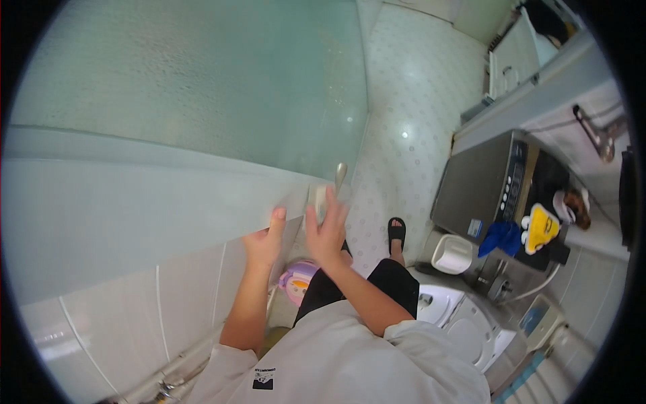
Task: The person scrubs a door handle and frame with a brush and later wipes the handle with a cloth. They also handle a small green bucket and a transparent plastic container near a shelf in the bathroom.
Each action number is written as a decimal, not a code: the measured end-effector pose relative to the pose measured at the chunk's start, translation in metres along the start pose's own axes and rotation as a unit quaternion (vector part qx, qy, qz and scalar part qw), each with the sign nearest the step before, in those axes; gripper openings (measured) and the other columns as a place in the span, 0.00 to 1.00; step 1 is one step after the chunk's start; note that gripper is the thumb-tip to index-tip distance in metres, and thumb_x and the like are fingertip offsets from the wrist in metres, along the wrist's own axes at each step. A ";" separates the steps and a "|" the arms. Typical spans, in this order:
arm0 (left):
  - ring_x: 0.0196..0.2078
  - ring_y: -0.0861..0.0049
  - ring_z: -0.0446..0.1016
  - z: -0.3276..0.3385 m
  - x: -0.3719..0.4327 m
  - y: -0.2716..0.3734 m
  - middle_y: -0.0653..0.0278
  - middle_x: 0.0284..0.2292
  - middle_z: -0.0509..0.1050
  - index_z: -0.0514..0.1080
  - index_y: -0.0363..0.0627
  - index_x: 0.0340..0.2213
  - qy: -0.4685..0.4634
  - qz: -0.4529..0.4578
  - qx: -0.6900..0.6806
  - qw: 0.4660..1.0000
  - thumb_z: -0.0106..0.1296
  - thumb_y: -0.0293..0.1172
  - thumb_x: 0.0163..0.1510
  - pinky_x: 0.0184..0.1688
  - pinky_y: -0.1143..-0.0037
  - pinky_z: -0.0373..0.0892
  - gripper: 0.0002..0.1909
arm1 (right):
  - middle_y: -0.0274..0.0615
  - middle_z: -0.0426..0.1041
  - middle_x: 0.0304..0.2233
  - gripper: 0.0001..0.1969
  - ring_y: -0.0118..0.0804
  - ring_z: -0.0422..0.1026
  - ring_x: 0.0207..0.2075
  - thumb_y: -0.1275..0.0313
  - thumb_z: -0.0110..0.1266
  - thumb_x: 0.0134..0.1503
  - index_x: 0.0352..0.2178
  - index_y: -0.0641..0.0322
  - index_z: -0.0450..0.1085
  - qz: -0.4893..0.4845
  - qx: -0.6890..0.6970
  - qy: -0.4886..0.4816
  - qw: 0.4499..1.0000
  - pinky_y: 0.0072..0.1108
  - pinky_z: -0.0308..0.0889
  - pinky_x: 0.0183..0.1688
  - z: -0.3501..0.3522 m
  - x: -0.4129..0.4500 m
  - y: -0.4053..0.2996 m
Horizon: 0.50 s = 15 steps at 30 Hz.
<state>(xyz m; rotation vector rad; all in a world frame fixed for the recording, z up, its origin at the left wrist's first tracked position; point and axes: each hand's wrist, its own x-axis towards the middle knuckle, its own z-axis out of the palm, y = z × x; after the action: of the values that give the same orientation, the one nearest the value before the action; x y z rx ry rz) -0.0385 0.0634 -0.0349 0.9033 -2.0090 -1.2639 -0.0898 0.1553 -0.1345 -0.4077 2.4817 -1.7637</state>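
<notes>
In front of me a white-framed door [166, 197] with a frosted glass panel [242, 81] fills the left of the view. My left hand [263, 240] grips the near edge of the frame, its thumb on the visible face and the other fingers hidden behind. My right hand [326, 232] is at the end of the door, fingers spread and blurred. Under its fingertips is a pale block-like part [318, 197]; whether it belongs to the door or is held is unclear. A metal lever handle [341, 172] sticks out just beyond the fingers.
A grey washing machine [474, 171] stands at right, with a blue cloth [500, 238] and a yellow triangular item [542, 229] on top. Close by are a white bin [452, 254] and a toilet [454, 323]. A pink and purple plastic item [298, 283] lies beside my legs, near the tiled wall [186, 278].
</notes>
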 end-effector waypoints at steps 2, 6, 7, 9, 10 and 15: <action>0.43 0.77 0.70 -0.001 -0.001 0.003 0.63 0.41 0.73 0.70 0.34 0.45 -0.035 -0.010 -0.014 0.999 0.58 0.32 0.57 0.48 0.75 0.66 0.17 | 0.50 0.63 0.40 0.33 0.52 0.70 0.36 0.60 0.59 0.56 0.61 0.57 0.58 0.026 -0.011 0.015 0.999 0.37 0.69 0.34 -0.005 0.024 -0.014; 0.39 0.82 0.69 0.010 -0.002 -0.004 0.65 0.38 0.73 0.71 0.35 0.42 -0.053 0.038 -0.044 0.997 0.54 0.32 0.60 0.44 0.78 0.66 0.13 | 0.47 0.63 0.37 0.30 0.48 0.70 0.33 0.62 0.58 0.56 0.60 0.52 0.61 0.076 -0.025 -0.030 0.996 0.34 0.68 0.31 -0.027 -0.023 -0.011; 0.39 0.82 0.69 0.012 -0.002 -0.005 0.65 0.38 0.73 0.71 0.35 0.42 -0.060 0.042 -0.046 0.996 0.54 0.32 0.60 0.44 0.78 0.66 0.13 | 0.47 0.63 0.37 0.30 0.48 0.70 0.33 0.62 0.58 0.56 0.60 0.52 0.61 0.078 -0.025 -0.021 0.996 0.34 0.68 0.31 -0.030 -0.025 -0.010; 0.37 0.83 0.68 0.010 -0.006 -0.003 0.67 0.36 0.73 0.71 0.35 0.40 -0.037 0.022 -0.005 0.999 0.54 0.30 0.60 0.40 0.79 0.66 0.11 | 0.47 0.63 0.36 0.31 0.47 0.70 0.32 0.61 0.58 0.56 0.60 0.53 0.61 0.045 -0.039 -0.013 0.998 0.34 0.68 0.30 -0.037 -0.031 -0.016; 0.37 0.83 0.68 0.010 -0.008 -0.002 0.67 0.36 0.73 0.71 0.35 0.40 -0.044 0.021 -0.001 0.999 0.54 0.30 0.60 0.40 0.79 0.66 0.11 | 0.47 0.63 0.36 0.31 0.47 0.70 0.32 0.61 0.58 0.56 0.60 0.53 0.61 0.051 -0.038 -0.011 0.998 0.34 0.68 0.30 -0.038 -0.018 -0.018; 0.34 0.85 0.66 0.042 -0.018 0.028 0.68 0.31 0.72 0.71 0.33 0.36 -0.027 0.038 -0.053 0.998 0.52 0.29 0.60 0.38 0.81 0.65 0.09 | 0.50 0.64 0.34 0.31 0.49 0.71 0.30 0.59 0.58 0.55 0.60 0.53 0.62 0.056 -0.120 -0.007 0.991 0.35 0.67 0.28 -0.051 0.020 -0.010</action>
<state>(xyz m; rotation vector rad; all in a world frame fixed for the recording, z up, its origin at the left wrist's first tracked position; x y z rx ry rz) -0.0663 0.1083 -0.0271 0.7432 -1.9780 -1.3512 -0.1175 0.1939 -0.1055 -0.2859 2.6591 -1.4231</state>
